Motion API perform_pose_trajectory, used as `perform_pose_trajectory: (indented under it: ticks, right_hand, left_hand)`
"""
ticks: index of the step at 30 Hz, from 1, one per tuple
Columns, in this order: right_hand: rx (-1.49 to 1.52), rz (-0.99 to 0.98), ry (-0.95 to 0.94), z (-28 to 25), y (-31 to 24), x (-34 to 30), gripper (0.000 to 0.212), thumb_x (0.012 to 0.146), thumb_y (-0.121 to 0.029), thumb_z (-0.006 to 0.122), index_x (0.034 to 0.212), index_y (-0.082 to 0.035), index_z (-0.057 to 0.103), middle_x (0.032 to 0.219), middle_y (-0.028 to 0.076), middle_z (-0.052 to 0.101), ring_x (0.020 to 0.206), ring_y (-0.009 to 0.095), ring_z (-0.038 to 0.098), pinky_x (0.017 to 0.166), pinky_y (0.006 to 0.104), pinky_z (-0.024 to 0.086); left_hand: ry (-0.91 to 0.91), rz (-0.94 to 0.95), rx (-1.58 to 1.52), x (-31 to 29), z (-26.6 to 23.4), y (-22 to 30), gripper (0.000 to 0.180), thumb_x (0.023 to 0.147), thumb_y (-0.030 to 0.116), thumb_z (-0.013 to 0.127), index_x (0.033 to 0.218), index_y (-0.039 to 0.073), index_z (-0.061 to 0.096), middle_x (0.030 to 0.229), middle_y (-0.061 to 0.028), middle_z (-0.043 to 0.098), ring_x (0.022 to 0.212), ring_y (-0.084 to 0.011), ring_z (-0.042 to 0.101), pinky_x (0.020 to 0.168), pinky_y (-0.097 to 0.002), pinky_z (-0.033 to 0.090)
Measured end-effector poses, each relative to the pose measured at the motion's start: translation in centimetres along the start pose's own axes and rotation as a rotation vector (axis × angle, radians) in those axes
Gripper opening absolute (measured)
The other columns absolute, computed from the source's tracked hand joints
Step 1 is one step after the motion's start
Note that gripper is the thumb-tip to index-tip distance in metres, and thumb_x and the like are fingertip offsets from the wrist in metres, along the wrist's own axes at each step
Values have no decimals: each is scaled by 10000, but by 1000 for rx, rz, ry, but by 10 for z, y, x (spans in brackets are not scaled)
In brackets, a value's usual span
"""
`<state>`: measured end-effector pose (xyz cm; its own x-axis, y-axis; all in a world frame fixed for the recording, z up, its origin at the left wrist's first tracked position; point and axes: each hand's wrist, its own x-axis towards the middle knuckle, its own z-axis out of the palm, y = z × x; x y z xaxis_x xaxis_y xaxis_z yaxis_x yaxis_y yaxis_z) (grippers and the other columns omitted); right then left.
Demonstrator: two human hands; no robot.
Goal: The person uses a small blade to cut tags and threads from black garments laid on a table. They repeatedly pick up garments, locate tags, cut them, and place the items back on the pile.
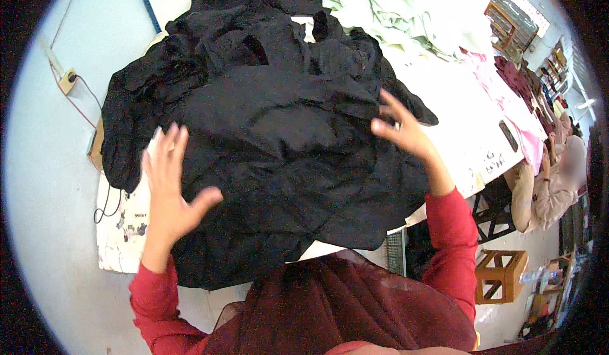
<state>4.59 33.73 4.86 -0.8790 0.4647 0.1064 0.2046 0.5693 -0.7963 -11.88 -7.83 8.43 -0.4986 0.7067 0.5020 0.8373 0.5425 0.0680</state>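
Observation:
A large black garment point(279, 133) lies spread and wrinkled over the white table, with a bunched part at its far end and its near edge hanging over the table's front. At the garment's left side is my left hand point(170, 184), fingers stretched and thumb apart, holding nothing. My right hand point(406, 130) is over the right side of the cloth, its fingers spread and nothing gripped. Whether either palm presses on the fabric I cannot tell.
Pale green cloth point(387, 12) lies at the far right of the table point(438, 95), with pink cloth point(501, 95) beyond. A dark phone-like object point(509, 135) rests near the right edge. An outlet point(67, 81) with cables is on the left wall. At right, a person point(555, 180) sits near a brown stool point(501, 276).

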Motion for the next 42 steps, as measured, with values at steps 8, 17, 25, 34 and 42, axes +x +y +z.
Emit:
perform_pose_trajectory:
  ticks: [8, 17, 25, 34, 42]
  right_hand:
    - [-463, -69, 82, 29, 20, -15, 186, 799, -243, 661, 915, -98, 672, 960, 124, 654, 894, 324, 622, 772, 407, 490]
    - [-798, -406, 890, -43, -60, 112, 278, 895, -417, 530, 985, -163, 595, 728, 130, 645, 660, 340, 628, 529, 430, 461]
    - [-849, -313, 818, -35, -46, 133, 325, 893, -454, 513, 1042, -180, 602, 784, 134, 662, 733, 348, 637, 604, 429, 480]
    - [-362, 258, 77, -64, -27, 111, 541, 685, -475, 759, 1077, -110, 679, 986, 90, 680, 828, 205, 641, 734, 342, 481]
    - [-39, -231, 254, 30, -12, 152, 702, 693, -349, 801, 1268, -39, 545, 923, -7, 623, 705, 103, 552, 679, 253, 461]
  left_hand:
    - [-156, -138, -2, -56, 53, -25, 519, 579, -111, 524, 1027, 123, 639, 1127, -100, 621, 1149, -292, 533, 1020, -446, 359]
    - [566, -315, 304, 60, 15, -161, 532, 745, -4, 575, 1230, 210, 524, 1156, -52, 617, 949, -270, 630, 755, -364, 508]
    - [532, -309, 447, 71, 20, -153, 497, 745, 23, 581, 1194, 233, 533, 1095, -14, 639, 867, -245, 650, 657, -349, 518]
    - [-221, -173, -971, 40, 2, -122, 616, 841, 452, 593, 1307, 60, 496, 1290, -90, 513, 1226, -219, 451, 1044, -310, 290]
    - [-217, -619, -782, 25, 77, -119, 520, 906, 307, 526, 1297, -30, 466, 1271, -130, 534, 1169, -218, 497, 1001, -300, 351]
